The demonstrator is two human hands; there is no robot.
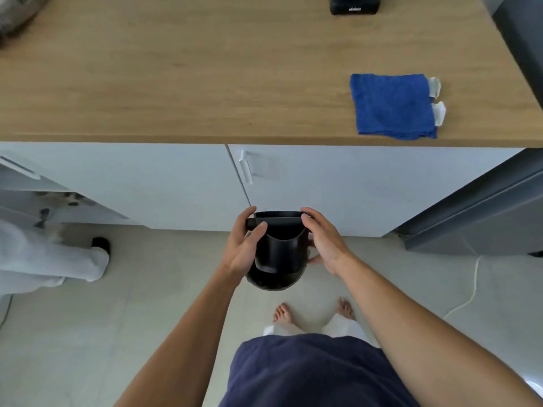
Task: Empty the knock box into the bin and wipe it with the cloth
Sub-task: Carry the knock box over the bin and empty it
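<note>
**Knock box held in both hands below the counter**

Head cam: left hand [245, 245] and right hand [321, 239] both wrap fingers around the black knock box [279, 251], low above the floor. Blue cloth [392, 105] lies folded on the wooden counter [176, 83].

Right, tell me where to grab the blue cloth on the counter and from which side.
Take the blue cloth by its near edge, coming from above with the right hand. It lies flat and folded near the front edge of the counter, on the right, so the near edge is easiest to pinch. Both hands hold the knock box now, so free one first.
</note>
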